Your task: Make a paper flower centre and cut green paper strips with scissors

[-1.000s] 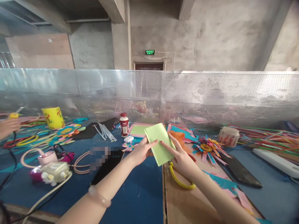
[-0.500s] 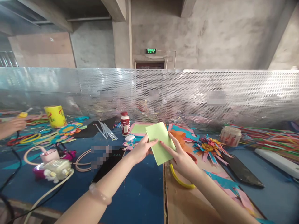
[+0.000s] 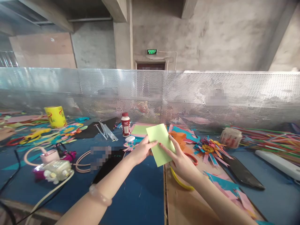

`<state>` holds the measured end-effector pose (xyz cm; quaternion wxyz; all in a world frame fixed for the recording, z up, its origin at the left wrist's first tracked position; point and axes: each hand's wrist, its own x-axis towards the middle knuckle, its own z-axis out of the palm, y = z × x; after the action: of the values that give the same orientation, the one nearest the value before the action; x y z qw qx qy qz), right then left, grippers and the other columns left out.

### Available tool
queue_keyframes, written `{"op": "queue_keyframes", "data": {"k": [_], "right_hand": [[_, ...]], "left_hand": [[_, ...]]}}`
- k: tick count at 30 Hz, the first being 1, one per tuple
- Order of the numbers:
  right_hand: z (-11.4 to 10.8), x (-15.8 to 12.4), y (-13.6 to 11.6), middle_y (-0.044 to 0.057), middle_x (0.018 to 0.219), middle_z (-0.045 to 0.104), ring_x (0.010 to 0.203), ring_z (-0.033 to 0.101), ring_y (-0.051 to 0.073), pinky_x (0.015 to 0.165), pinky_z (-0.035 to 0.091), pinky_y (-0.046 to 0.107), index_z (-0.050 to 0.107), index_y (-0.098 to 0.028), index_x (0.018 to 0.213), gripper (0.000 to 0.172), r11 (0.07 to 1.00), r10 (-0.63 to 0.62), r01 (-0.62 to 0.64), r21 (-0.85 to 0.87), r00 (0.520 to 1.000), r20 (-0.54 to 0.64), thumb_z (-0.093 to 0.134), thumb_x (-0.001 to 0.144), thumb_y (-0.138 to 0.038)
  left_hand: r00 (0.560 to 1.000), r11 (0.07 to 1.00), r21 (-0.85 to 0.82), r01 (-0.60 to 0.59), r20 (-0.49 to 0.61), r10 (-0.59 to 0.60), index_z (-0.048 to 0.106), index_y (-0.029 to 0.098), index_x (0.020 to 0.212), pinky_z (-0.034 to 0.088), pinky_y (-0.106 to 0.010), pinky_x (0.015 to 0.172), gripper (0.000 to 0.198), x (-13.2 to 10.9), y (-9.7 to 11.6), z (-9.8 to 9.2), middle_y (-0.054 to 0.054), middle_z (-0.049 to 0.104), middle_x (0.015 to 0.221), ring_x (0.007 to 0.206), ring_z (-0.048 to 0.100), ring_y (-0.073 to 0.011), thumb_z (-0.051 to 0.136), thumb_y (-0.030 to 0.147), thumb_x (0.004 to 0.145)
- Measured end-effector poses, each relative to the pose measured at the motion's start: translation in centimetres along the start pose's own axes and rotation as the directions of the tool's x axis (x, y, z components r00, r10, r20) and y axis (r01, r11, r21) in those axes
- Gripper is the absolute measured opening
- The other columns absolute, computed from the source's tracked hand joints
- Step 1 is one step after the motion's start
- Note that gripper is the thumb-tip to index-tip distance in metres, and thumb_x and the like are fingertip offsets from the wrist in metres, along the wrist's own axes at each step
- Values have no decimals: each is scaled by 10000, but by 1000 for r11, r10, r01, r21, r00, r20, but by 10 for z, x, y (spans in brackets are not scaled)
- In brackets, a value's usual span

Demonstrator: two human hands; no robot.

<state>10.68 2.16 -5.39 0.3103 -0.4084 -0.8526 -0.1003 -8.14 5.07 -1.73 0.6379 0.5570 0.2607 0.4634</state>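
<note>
A folded sheet of light green paper (image 3: 158,137) is held above the table between both my hands. My left hand (image 3: 142,148) grips its left edge, thumb on the front face and the other fingers behind. My right hand (image 3: 177,153) holds the right edge, with a finger laid across the front near my left thumb. Beneath and behind the paper are orange paper pieces (image 3: 185,139). A red looped handle (image 3: 193,158) and a curved yellow piece (image 3: 179,179) lie by my right hand, partly hidden by it.
A red-capped bottle (image 3: 126,125) stands behind my left hand. Phones (image 3: 245,173) lie on both sides. A paper flower (image 3: 208,148) sits right of the orange paper. Leftward are a tape roll (image 3: 55,117), a yellow glue gun (image 3: 37,135), cables and chargers. Perforated metal panels (image 3: 187,90) close off the back.
Both my hands and the green paper stay almost where they were. At far left, another person's hand has lowered, and the yellow glue gun it held raised now lies on the table.
</note>
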Motion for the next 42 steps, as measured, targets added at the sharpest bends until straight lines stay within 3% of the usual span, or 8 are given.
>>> {"op": "queue_keyframes", "data": {"k": [11, 16, 18, 20, 22, 24, 29, 42], "right_hand": [[0, 1, -5, 105, 1487, 11, 1104, 488, 344, 525, 553, 323, 251, -373, 1392, 809, 992, 43, -36, -119, 997, 59, 401, 699, 18], [-3, -1, -5, 61, 1495, 52, 1248, 332, 352, 912, 417, 525, 291, -335, 1385, 814, 985, 35, -38, 169, 999, 16, 460, 653, -23], [-7, 0, -7, 65, 1476, 165, 1278, 305, 314, 985, 352, 508, 257, -302, 1399, 772, 877, 147, -131, 462, 989, 1, 479, 692, -86], [-11, 3, -10, 79, 1430, 292, 1211, 420, 264, 940, 420, 437, 196, -284, 1412, 692, 590, 346, -284, 756, 935, 82, 482, 787, -202], [-15, 8, -13, 93, 1351, 424, 1085, 540, 238, 849, 484, 376, 230, -267, 1394, 616, 258, 450, -376, 890, 862, 234, 490, 841, -346], [-17, 11, -14, 115, 1210, 559, 979, 601, 247, 777, 507, 348, 390, -206, 1303, 563, 86, 435, -422, 902, 831, 347, 553, 811, -425], [-15, 10, -12, 116, 949, 671, 851, 640, 258, 684, 509, 325, 563, -137, 1021, 383, 71, 439, -469, 880, 807, 395, 633, 766, -414], [-16, 7, -11, 131, 986, 662, 810, 648, 244, 677, 520, 338, 536, -136, 1070, 419, -31, 376, -439, 898, 827, 418, 650, 755, -387]], "left_hand": [[1000, 999, -33, -12, 20, 13, 428, 216, 1249, 479, -386, 809, 504, 1, -2, 1, -123, 554, 1210, 1062, 549, -268, 611, 226, 780], [1000, 1000, -31, -4, 2, 4, 469, 163, 1210, 472, -394, 817, 462, 3, -4, -3, -144, 571, 1192, 1043, 567, -274, 615, 234, 777], [1000, 1000, 7, 16, 4, -16, 481, 162, 1202, 477, -392, 795, 447, 3, -4, -6, -146, 574, 1191, 1031, 575, -278, 609, 247, 783], [998, 998, 44, 41, 43, -43, 494, 172, 1196, 481, -384, 773, 428, 3, -5, -7, -141, 574, 1195, 1028, 577, -279, 602, 263, 791], [989, 995, 68, 67, 124, -75, 507, 185, 1191, 481, -380, 768, 414, 1, -5, -6, -132, 577, 1195, 1026, 579, -277, 597, 269, 796], [972, 993, 85, 85, 211, -101, 510, 197, 1195, 479, -380, 775, 409, 0, -6, -3, -123, 585, 1184, 1021, 583, -273, 593, 268, 800], [954, 990, 119, 81, 278, -111, 493, 208, 1216, 471, -387, 799, 418, -2, -6, 0, -117, 575, 1195, 1034, 575, -266, 582, 267, 812], [938, 987, 138, 81, 324, -122, 526, 196, 1191, 477, -308, 737, 400, -6, 2, 2, -108, 610, 1133, 960, 604, -219, 602, 244, 801]]}}
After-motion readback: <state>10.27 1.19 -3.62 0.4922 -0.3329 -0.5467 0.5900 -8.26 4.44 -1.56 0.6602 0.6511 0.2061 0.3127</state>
